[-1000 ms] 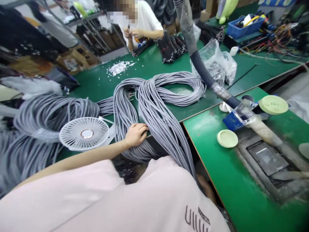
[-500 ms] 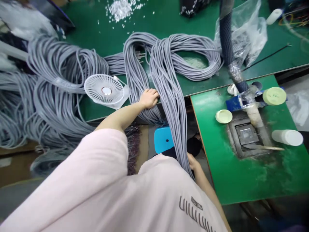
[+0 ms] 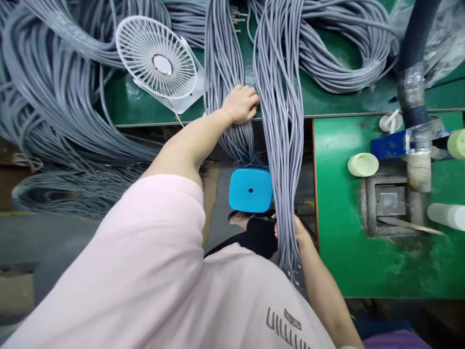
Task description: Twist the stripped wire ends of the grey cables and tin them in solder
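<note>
A long bundle of grey cables (image 3: pixel 281 97) hangs over the table edge toward my body, its loose ends showing at the bottom. My right hand (image 3: pixel 296 229) is wrapped round that bundle near its lower end, with part of the fingers hidden behind the cables. To the left, a second grey cable bundle (image 3: pixel 221 63) also drops over the edge. My left hand (image 3: pixel 242 104) lies on it at the table edge, fingers bent and together round its right side. More grey cable (image 3: pixel 345 72) loops on the table at the upper right.
A white fan (image 3: pixel 160 60) stands left of my left hand, beside large cable coils (image 3: pixel 54 92). Below the table edge is a blue stool (image 3: pixel 250 190). The green side table (image 3: pixel 345 261) at right holds cups, a bottle and a tool, under a dark hose (image 3: pixel 417 53).
The view has shifted down and closer, so the table things sit higher. The hanging bundle's lower ends and the whole stool top now show. Both hands stay at their bundles.
</note>
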A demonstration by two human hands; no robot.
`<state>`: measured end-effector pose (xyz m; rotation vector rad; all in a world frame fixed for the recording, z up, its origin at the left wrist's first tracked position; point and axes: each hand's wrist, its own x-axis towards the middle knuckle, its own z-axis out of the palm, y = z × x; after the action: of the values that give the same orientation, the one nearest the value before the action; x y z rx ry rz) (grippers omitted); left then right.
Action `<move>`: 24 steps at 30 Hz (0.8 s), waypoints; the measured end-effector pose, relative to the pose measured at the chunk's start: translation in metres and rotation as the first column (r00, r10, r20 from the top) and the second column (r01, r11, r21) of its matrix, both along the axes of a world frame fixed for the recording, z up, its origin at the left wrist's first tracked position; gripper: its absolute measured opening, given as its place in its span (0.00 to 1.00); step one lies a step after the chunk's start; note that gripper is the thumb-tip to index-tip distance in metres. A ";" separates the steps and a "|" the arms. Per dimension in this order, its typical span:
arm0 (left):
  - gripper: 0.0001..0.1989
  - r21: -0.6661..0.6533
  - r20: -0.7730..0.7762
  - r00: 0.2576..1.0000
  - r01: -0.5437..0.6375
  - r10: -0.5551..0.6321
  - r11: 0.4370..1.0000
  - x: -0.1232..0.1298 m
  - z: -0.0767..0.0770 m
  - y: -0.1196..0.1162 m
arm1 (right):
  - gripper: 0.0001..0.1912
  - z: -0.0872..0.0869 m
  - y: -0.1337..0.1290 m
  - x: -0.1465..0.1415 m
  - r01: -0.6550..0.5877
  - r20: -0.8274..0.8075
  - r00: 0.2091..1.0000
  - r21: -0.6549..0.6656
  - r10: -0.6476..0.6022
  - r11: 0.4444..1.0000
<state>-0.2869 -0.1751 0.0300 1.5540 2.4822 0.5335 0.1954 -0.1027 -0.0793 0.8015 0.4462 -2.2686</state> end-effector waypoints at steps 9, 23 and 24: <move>0.12 -0.096 -0.306 0.952 -0.038 0.007 0.995 0.002 0.002 0.004 | 0.51 0.001 -0.014 0.017 0.222 -0.238 0.943 -0.063 -0.231 0.973; 0.08 0.093 -0.076 0.995 0.066 -0.059 0.993 -0.016 0.025 -0.005 | 0.47 0.070 -0.095 -0.021 0.367 -0.153 0.921 0.023 -0.359 0.930; 0.09 0.127 -0.009 0.998 0.065 -0.065 0.990 -0.011 0.025 -0.014 | 0.47 0.079 -0.105 -0.027 0.385 -0.126 0.917 0.040 -0.378 0.922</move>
<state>-0.2978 -0.1895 0.0552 1.6777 2.4345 0.6909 0.1680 -0.2082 -0.0007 0.8505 0.4483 -2.6870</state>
